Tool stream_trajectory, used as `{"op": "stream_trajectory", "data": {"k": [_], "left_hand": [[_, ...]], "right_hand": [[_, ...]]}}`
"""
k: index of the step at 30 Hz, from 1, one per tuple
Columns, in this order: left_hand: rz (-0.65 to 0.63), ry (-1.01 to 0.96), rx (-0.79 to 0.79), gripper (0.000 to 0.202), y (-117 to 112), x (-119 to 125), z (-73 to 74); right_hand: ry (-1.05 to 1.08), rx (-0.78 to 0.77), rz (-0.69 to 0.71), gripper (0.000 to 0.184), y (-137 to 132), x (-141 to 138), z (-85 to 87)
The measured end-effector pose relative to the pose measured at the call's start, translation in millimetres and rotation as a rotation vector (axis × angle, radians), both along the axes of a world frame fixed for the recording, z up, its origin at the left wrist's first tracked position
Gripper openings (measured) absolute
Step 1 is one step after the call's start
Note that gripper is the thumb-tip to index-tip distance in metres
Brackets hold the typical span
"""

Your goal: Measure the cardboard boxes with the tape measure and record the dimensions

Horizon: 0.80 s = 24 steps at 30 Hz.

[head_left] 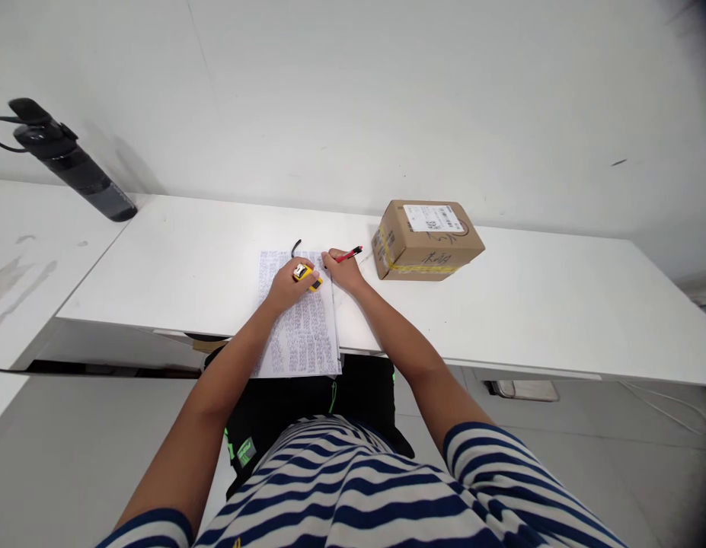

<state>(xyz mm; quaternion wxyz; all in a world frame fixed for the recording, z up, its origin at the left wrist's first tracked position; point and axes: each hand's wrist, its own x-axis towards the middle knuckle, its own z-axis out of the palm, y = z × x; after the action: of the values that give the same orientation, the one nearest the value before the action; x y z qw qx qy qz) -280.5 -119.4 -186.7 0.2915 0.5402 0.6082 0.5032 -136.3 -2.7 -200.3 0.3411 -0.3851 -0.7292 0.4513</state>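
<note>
Under both hands lies a sheet of paper (301, 335) filled with dense handwriting, with more sheets below it along the right edge. My left hand (287, 283) is closed around a yellow and black tape measure (307, 275), whose black wrist strap (296, 247) sticks out beyond the fingers. At the top right of the paper, my right hand (341, 270) grips a red and black pen (349, 254). The pen's tip is too small to make out against the page. A taped cardboard box (426, 242) with a white label stands just right of my right hand.
A black water bottle (78, 164) stands at the far left, near the wall. The white table (529, 304) stretches off to the right, and the paper overhangs its front edge. Beneath the table on the right, a pale flat object (527, 390) and a white cable (666, 407) show.
</note>
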Motion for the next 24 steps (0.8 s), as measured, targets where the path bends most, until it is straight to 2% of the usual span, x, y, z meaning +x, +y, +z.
{"op": "stream_trajectory", "data": {"k": [7,12,21,24], "left_hand": [[0.004,0.008,-0.006,0.029,-0.9,1.3,2.3],[-0.005,0.009,-0.015,0.028,-1.2,1.3,1.8],[0.004,0.015,-0.014,0.029,-1.2,1.2,2.7],[-0.002,0.009,-0.017,0.029,-1.5,1.4,3.0]], "right_hand": [[-0.004,0.036,-0.056,0.039,-0.2,0.9,-2.0],[-0.019,0.032,-0.011,0.041,-0.5,1.3,-3.3],[-0.045,0.070,-0.094,0.040,-2.8,1.1,-1.6],[-0.051,0.071,-0.078,0.041,-3.5,1.5,-1.3]]}}
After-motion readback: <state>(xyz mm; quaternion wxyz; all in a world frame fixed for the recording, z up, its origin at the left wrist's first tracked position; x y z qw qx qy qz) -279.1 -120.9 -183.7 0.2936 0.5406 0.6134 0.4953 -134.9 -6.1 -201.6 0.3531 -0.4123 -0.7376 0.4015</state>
